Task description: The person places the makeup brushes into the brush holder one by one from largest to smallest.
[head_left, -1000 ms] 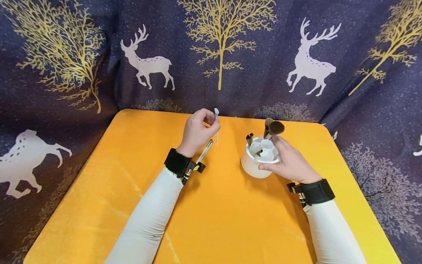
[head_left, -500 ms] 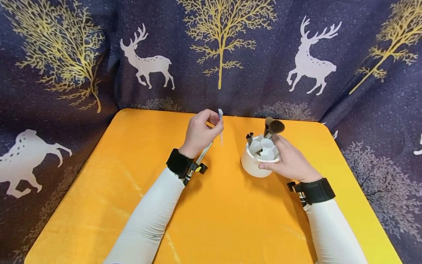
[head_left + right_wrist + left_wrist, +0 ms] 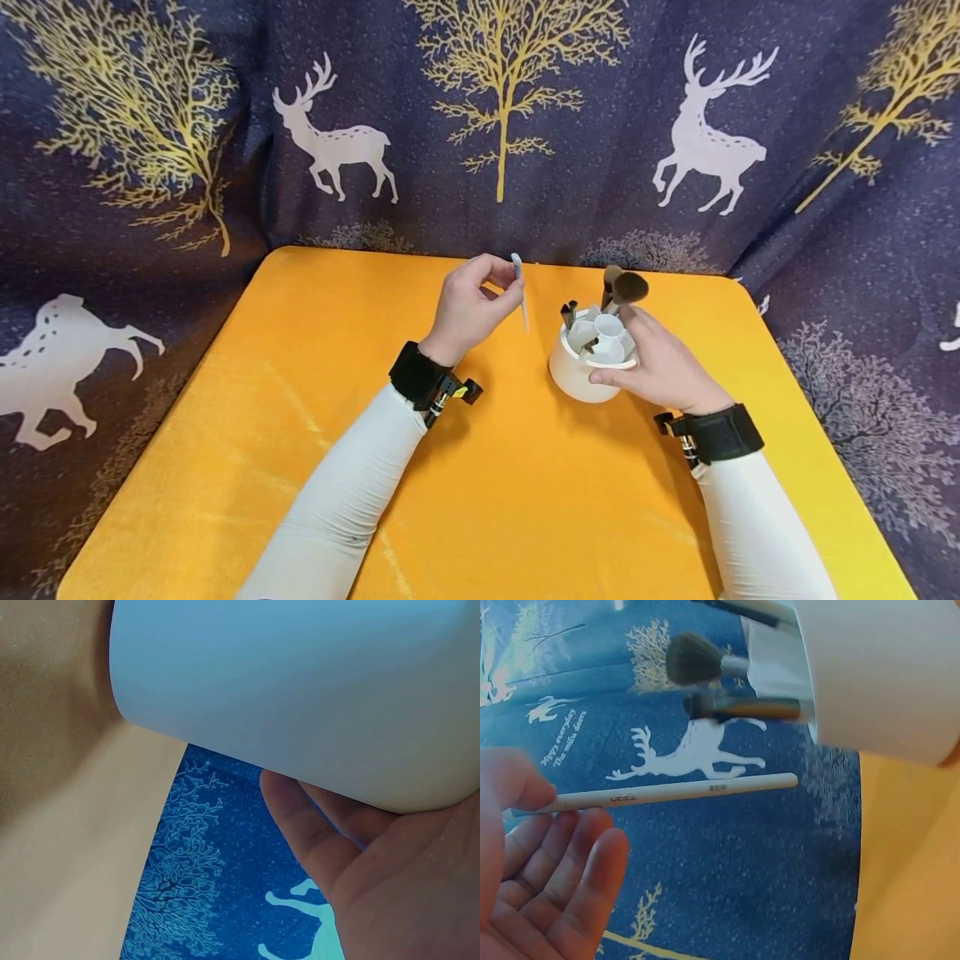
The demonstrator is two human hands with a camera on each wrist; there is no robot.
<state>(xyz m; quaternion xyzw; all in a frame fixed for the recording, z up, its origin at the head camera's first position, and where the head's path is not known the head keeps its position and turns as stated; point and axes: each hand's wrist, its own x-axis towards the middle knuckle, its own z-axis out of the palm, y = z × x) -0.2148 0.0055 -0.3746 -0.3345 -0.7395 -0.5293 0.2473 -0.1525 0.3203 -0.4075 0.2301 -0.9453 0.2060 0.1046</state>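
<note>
My left hand (image 3: 474, 304) pinches a slim white makeup brush (image 3: 522, 304) between thumb and fingertips, upright with its wider end on top. In the left wrist view the white handle (image 3: 705, 787) carries small printing and points toward the holder. A round white brush holder (image 3: 581, 379) with inner compartments stands to the right, a short gap from this brush. My right hand (image 3: 667, 362) grips the holder's right side, thumb in front. In it stand a large fluffy dark brush (image 3: 630, 287) and several smaller brushes (image 3: 567, 315). The right wrist view shows the holder's smooth wall (image 3: 300, 690) against the hand.
An orange cloth (image 3: 517, 483) covers the table. A dark blue curtain (image 3: 555, 225) printed with white deer and golden trees hangs right behind the table's far edge and along both sides.
My left hand has moved right with the brush, nearer the holder. A thin pale stick seen earlier beside the left wrist is now hidden. The right hand and holder stay practically still.
</note>
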